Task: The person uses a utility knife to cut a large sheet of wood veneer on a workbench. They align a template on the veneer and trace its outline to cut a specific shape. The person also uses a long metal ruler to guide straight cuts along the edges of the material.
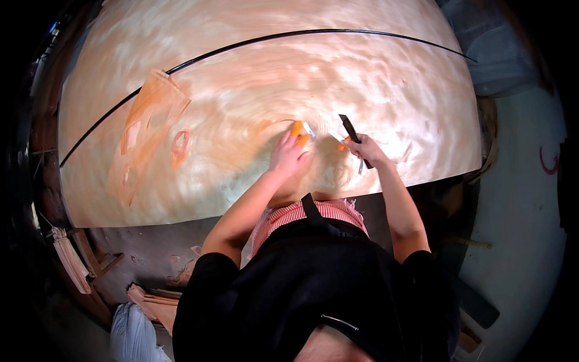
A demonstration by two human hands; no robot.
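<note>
A broad, pale wood veneer sheet [241,78] with wavy grain spreads out before me. Near its front edge, my left hand [288,155] has its fingers on a small orange object with a white part [297,128], pressed down against the sheet; its exact kind is unclear. To the right, my right hand [368,151] is closed around a long, flat black tool [348,127] that sticks out beyond the fingers. A small orange piece [343,145] and a pale, thin blade-like part also show at this hand; whether they belong to one tool I cannot tell.
A thin black rod [259,39] arcs across the sheet. Toward the left lie a loose orange-brown veneer strip [154,108] and a small ring-shaped scrap [180,146]. Veneer offcuts [158,304] and a whitish bag [136,335] are at the lower left. Clear plastic sheeting [494,54] hangs at the far right.
</note>
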